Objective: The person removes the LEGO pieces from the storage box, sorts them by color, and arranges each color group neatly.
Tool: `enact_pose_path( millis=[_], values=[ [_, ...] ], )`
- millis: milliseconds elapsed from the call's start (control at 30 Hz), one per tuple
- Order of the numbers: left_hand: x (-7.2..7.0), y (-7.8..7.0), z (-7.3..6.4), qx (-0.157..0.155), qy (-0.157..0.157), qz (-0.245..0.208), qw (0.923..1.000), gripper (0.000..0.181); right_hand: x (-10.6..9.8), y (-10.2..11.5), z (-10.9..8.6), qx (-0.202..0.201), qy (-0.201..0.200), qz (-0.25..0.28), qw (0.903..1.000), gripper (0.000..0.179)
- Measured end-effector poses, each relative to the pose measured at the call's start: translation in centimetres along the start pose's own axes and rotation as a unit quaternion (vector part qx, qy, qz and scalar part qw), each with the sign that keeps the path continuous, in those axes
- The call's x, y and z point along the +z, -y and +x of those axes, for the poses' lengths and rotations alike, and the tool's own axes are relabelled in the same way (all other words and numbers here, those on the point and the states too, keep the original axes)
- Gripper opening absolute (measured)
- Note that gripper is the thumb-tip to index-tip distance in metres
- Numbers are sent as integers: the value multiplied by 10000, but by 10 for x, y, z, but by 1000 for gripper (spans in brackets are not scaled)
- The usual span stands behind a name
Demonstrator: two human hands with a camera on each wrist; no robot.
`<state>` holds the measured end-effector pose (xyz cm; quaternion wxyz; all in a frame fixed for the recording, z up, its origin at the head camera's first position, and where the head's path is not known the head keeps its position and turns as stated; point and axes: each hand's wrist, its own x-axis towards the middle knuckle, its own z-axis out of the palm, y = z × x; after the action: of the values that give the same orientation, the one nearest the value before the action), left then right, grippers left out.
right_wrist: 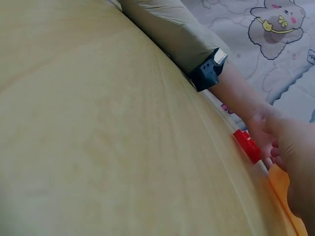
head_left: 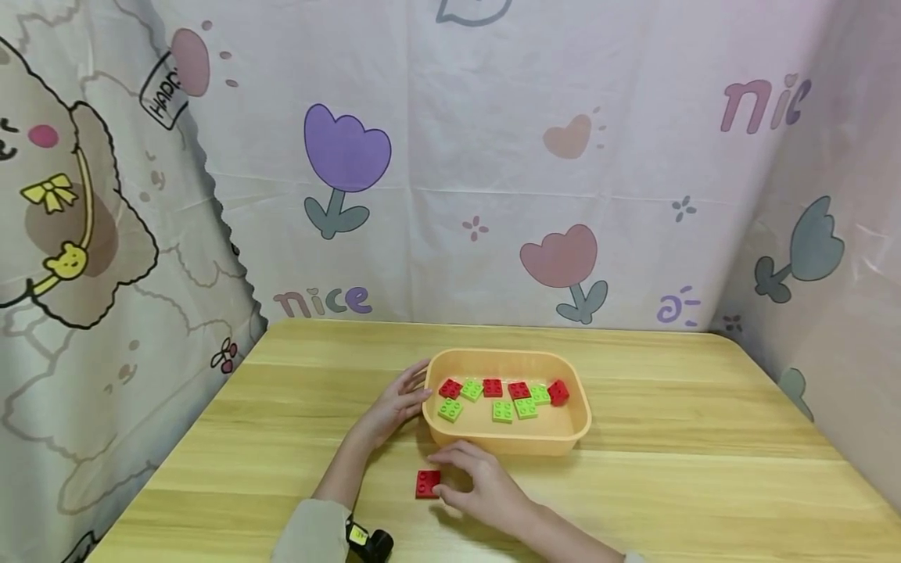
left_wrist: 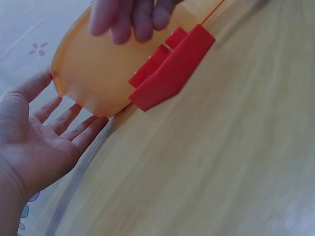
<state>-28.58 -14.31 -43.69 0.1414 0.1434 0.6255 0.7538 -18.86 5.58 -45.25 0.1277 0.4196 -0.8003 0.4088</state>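
My left hand (head_left: 391,408) rests its outstretched fingers against the left end of a yellow-orange plastic basin (head_left: 503,444). The left wrist view shows that palm (left_wrist: 42,142) with fingertips at the basin's wall (left_wrist: 83,64). In front of the basin, a red toy building brick (head_left: 426,485) lies on the table, studs up. My right hand (head_left: 486,489) hovers just right of it, fingers bent and spread from the thumb, whose tip overlaps the brick's right edge in the head view. In the left wrist view, the right fingers hang beyond the red brick (left_wrist: 172,71) with a gap between.
Inside the basin lie several red bricks (head_left: 492,388) and several lime-green bricks (head_left: 503,411). A wooden-patterned table (head_left: 669,469) carries everything. A printed curtain (head_left: 457,156) stands behind it and along both sides. A black wrist camera (head_left: 371,543) sits at the left sleeve.
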Motion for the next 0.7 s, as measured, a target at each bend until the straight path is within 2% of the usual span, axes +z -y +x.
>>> enact_pose_path(
  millis=[167, 367, 467, 600, 700],
  values=[
    [0, 0, 2, -77, -35, -33, 10000, 59, -4, 6, 2, -41, -71, 80, 9999, 31],
    [0, 1, 1, -90, -59, -3, 9999, 59, -16, 19, 11, 232, -58, 489, 9985, 32],
    [0, 1, 1, -77, -27, -1, 10000, 59, -24, 23, 18, 209, -129, 654, 9976, 32],
    [-1, 2, 2, -57, 48, -27, 10000, 60, -35, 23, 29, 94, -324, 619, 9975, 31],
    [-1, 1, 2, -39, 117, -57, 9999, 62, -43, 22, 39, 186, -430, 502, 9976, 30]
  ],
)
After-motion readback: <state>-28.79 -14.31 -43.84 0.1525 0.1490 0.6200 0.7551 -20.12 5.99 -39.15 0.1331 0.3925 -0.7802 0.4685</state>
